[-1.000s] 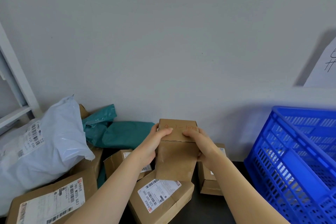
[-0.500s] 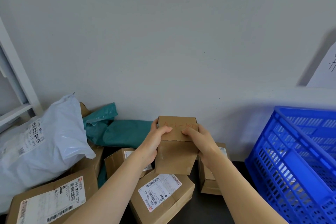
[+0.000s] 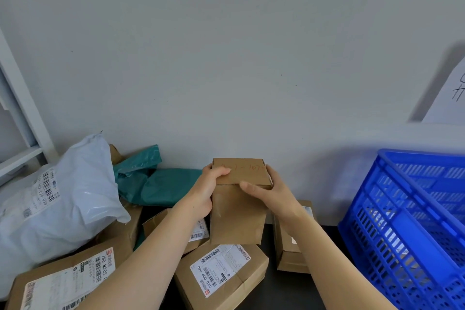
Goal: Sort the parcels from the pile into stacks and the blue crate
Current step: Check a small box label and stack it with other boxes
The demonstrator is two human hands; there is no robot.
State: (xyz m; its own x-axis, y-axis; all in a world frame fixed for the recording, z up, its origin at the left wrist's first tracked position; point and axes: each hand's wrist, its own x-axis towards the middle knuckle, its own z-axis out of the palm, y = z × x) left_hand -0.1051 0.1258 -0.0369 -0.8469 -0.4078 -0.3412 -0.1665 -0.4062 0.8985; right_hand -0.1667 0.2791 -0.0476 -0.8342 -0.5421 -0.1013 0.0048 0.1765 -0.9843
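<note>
1. At 6 o'clock from the held box (all bearings are taken from it), a labelled brown parcel point(image 3: 221, 277) lies flat on the dark desk point(image 3: 271, 294), label up.
2. At 8 o'clock lies a larger labelled carton point(image 3: 63, 282), cut off by the picture edge.
3. The held box point(image 3: 239, 216) is plain brown and stands upright. Whether its lower edge touches the parcel below cannot be told.
4. The left hand point(image 3: 203, 191) grips the box's upper left corner, fingers point(image 3: 219, 173) curled round it.
5. The right hand point(image 3: 274, 194) grips the right edge, thumb across the front.
6. At 4 o'clock, a small brown box point(image 3: 289, 257) stands partly hidden behind the right forearm.
7. At 3 o'clock, the blue crate point(image 3: 407, 234) stands well apart from the held box.
8. At 9 o'clock, a white mailer point(image 3: 57, 199) rests on brown cartons.
9. At 10 o'clock, teal mailers point(image 3: 156, 184) lie against the wall point(image 3: 226, 58).
</note>
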